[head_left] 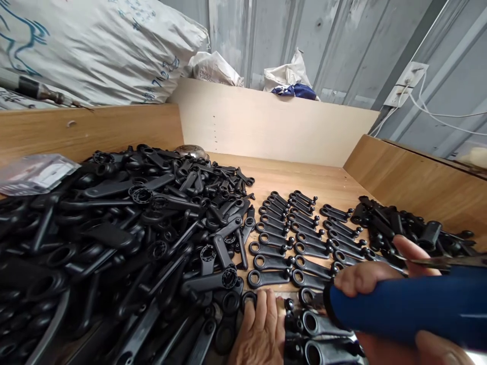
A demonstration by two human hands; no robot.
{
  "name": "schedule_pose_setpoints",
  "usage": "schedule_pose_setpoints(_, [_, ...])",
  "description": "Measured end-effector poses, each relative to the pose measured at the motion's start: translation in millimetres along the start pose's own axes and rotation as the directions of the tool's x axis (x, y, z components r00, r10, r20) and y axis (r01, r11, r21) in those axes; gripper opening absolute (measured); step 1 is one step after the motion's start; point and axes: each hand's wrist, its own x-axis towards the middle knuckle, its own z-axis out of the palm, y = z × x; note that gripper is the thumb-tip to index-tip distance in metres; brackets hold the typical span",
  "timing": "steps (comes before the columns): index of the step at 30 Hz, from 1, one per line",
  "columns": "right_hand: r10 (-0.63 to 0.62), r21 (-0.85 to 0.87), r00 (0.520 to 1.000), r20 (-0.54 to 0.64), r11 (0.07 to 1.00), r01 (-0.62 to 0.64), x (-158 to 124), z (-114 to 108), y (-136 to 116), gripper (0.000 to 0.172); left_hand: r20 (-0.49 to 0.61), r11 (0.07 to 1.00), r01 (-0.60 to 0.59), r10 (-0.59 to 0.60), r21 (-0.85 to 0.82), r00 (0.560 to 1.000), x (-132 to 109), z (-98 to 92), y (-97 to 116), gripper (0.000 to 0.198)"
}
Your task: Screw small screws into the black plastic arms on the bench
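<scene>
My left hand [261, 329] lies low in the middle, its fingers together and pointing forward, pressing on a black ring-ended part [249, 299] beside the near end of the rows. My right hand [365, 278] is wrapped round a thick blue cylindrical tool [399, 306] at the lower right, held over the near parts; its working tip is hard to make out. Black lever parts [270, 277], each with a ring at one end and a ball at the other, lie in neat columns ahead of both hands. Larger-looking ring-ended parts [327, 324] lie just below the tool.
A big heap of loose black parts [152, 213] fills the left side. A smaller heap [403, 223] sits by the right wooden board [426, 177]. A clear plastic box [38, 175] is at the far left. White sacks [114, 45] stand behind the boards.
</scene>
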Motion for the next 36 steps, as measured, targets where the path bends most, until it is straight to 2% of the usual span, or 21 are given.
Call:
schedule_pose_setpoints(7, [0.007, -0.005, 1.0, -0.002, 1.0, -0.007, 0.9, 14.6, 5.6, 0.063, 0.015, 0.999, -0.033, 0.033, -0.018, 0.999, -1.0, -3.5, -0.1, 0.031])
schedule_pose_setpoints(11, [0.016, 0.014, 0.999, 0.033, 1.0, -0.016, -0.3, 14.2, 5.5, 0.062, 0.026, 0.998, -0.067, 0.067, 0.002, 0.997, -1.7, -2.4, -0.3, 0.032])
schedule_pose_setpoints(17, [0.022, 0.016, 0.998, 0.056, 1.0, -0.023, -3.2, 9.5, 8.1, 0.062, -0.015, 0.991, -0.116, 0.117, 0.065, 0.993, 0.6, -1.4, -1.2, 0.04])
schedule_pose_setpoints(22, [0.031, 0.0, 0.998, 0.055, 1.0, -0.031, -4.2, 6.8, 11.0, 0.067, -0.02, 0.995, -0.099, 0.1, 0.023, 0.995, -1.1, -1.4, -1.6, 0.032])
schedule_pose_setpoints(28, [0.026, 0.021, 0.998, 0.049, 0.999, -0.027, -2.7, 8.9, 9.6, 0.064, 0.046, 0.995, -0.097, 0.096, 0.031, 0.994, -4.3, 4.2, 2.2, 0.034])
schedule_pose_setpoints(36, [0.02, -0.022, 1.0, 0.001, 1.0, -0.02, -0.8, 11.0, 9.6, 0.064, -0.024, 0.998, -0.059, 0.059, 0.009, 0.998, -4.5, 1.8, 0.6, 0.031])
